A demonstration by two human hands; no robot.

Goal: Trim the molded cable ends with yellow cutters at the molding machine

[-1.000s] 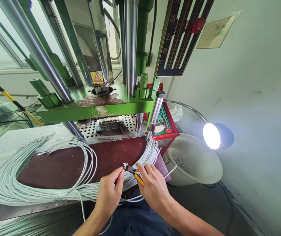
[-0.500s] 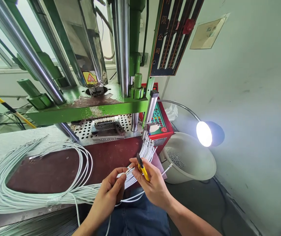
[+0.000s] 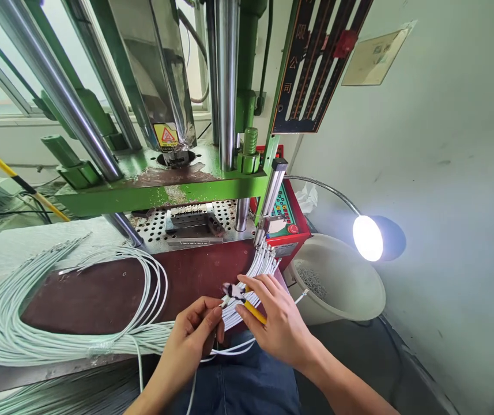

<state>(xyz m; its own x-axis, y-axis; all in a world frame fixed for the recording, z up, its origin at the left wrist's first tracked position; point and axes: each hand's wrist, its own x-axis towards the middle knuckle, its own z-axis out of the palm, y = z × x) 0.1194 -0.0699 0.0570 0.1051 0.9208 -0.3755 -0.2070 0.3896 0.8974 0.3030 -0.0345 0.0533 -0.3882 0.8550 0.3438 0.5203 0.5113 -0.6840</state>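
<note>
My left hand (image 3: pixel 190 334) pinches the end of a white cable (image 3: pixel 225 303) between thumb and fingertips, above the lap. A pair of yellow-handled cutting pliers (image 3: pixel 255 313) is held in my right hand (image 3: pixel 280 324), its jaws pointing left, right by the cable end. Whether the jaws touch the cable I cannot tell. Behind the hands runs a bundle of white cables (image 3: pixel 132 344), looped on the left. Its fanned ends with small metal fittings (image 3: pixel 268 252) lie to the right, at the foot of the press.
A green press (image 3: pixel 164 197) with steel columns stands over a perforated plate holding a metal mould (image 3: pixel 190 219). To the right are a red control box (image 3: pixel 301 222), a white bin (image 3: pixel 350 282) with scraps inside, and a lit lamp (image 3: pixel 368 237) on a flexible neck.
The pliers have swung from upright in my right palm to pointing left at the cable end, and my right fingers have spread over the handles. My left hand keeps its pinch.
</note>
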